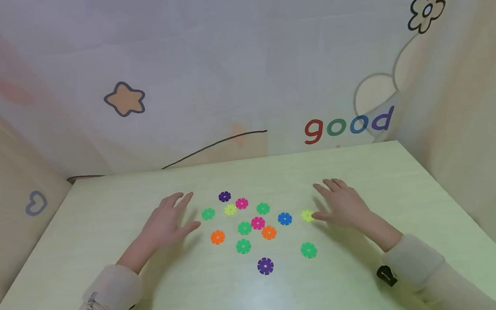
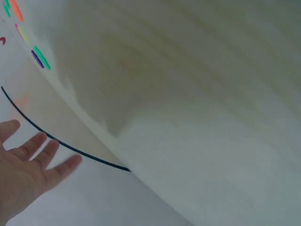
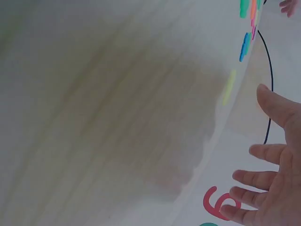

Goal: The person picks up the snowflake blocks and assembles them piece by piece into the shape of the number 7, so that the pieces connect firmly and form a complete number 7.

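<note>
Both hands hover over the table with fingers spread and nothing in them. The left hand (image 1: pixel 166 223) is left of the scattered plastic snowflake discs, nearest a green disc (image 1: pixel 208 214) and an orange disc (image 1: pixel 218 237). On the other side the right hand (image 1: pixel 344 203) has its thumb tip over the edge of a yellow disc (image 1: pixel 307 215); whether they touch I cannot tell. Between the hands lie a blue disc (image 1: pixel 284 218), a pink disc (image 1: pixel 258 223), a purple disc (image 1: pixel 265 266) and several more. In the wrist views the left palm (image 2: pixel 21 181) and right palm (image 3: pixel 282 188) appear bare.
The pale wooden table (image 1: pixel 189 298) meets a printed curtain (image 1: pixel 225 79) at its back edge, with more curtain at both sides. A small black object (image 1: pixel 386 276) shows beside the right sleeve cuff (image 1: pixel 415 261).
</note>
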The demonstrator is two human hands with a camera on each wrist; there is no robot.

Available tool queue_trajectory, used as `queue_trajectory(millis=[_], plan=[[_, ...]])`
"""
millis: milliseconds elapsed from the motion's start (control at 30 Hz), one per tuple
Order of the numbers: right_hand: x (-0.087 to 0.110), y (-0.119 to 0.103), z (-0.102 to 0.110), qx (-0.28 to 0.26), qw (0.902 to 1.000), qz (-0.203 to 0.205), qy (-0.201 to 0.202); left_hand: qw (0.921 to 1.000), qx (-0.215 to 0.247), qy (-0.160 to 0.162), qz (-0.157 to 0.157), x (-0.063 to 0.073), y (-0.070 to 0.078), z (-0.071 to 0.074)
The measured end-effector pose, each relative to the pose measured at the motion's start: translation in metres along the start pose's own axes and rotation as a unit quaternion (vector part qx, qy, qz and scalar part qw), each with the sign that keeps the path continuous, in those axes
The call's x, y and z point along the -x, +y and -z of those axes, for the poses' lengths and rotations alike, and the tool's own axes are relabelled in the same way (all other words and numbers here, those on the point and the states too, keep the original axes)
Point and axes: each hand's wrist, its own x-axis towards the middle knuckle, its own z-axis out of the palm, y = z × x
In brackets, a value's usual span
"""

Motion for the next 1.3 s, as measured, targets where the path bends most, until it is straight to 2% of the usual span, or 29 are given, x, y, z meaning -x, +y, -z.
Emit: queue_trajectory(millis=[133, 267, 333, 567, 833, 933, 1100, 1300], plan=[[-0.007, 0.000, -0.004, -0.021, 0.9994, 0.015, -0.021, 0.9977, 0.060, -0.031, 0.003, -0.012, -0.004, -0.002], [-0.014, -0.001, -0.005, -0.069, 0.9957, 0.037, -0.050, 0.9899, 0.121, -0.071, 0.018, -0.021, -0.006, -0.001], [-0.016, -0.001, -0.005, -0.088, 0.9932, 0.043, -0.063, 0.9866, 0.137, -0.086, 0.024, -0.026, -0.007, -0.001], [-0.021, 0.000, -0.006, -0.132, 0.9863, 0.029, -0.095, 0.9823, 0.143, -0.121, 0.013, -0.040, -0.013, -0.005], [-0.026, 0.001, -0.008, -0.153, 0.9820, 0.020, -0.108, 0.9754, 0.151, -0.154, 0.044, -0.051, -0.011, -0.012], [-0.026, 0.001, -0.010, -0.157, 0.9818, 0.012, -0.106, 0.9756, 0.147, -0.154, 0.054, -0.053, -0.009, -0.014], [-0.026, 0.001, -0.014, -0.168, 0.9814, 0.011, -0.093, 0.9779, 0.145, -0.141, 0.054, -0.056, -0.007, -0.018], [-0.026, -0.001, -0.016, -0.193, 0.9749, -0.017, -0.109, 0.9732, 0.159, -0.152, 0.067, -0.061, -0.005, -0.022]])
